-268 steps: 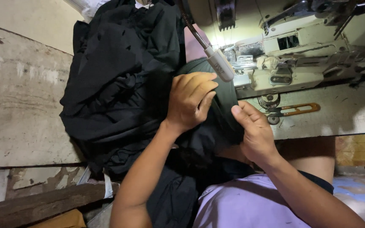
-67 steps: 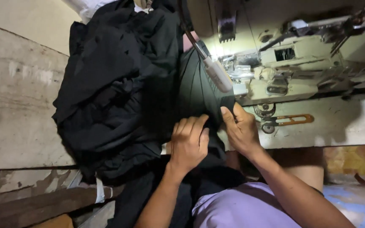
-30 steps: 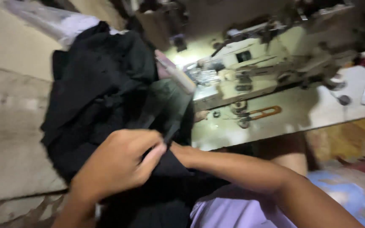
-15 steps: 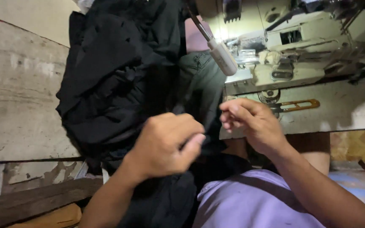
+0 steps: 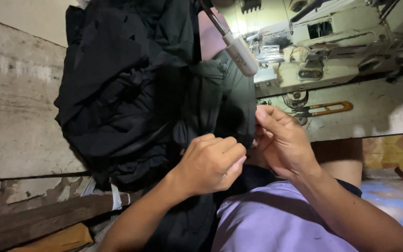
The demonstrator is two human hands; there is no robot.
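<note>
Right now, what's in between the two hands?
In the head view, a fold of dark green cloth hangs down between the left hand and right hand; both pinch its lower edge.

A worn, pale sewing table (image 5: 19, 121) is carrying a big heap of black cloth (image 5: 122, 93) on its left part, a cream sewing machine (image 5: 323, 42) along the far edge, and orange-handled scissors (image 5: 325, 109) lying just below the machine
</note>
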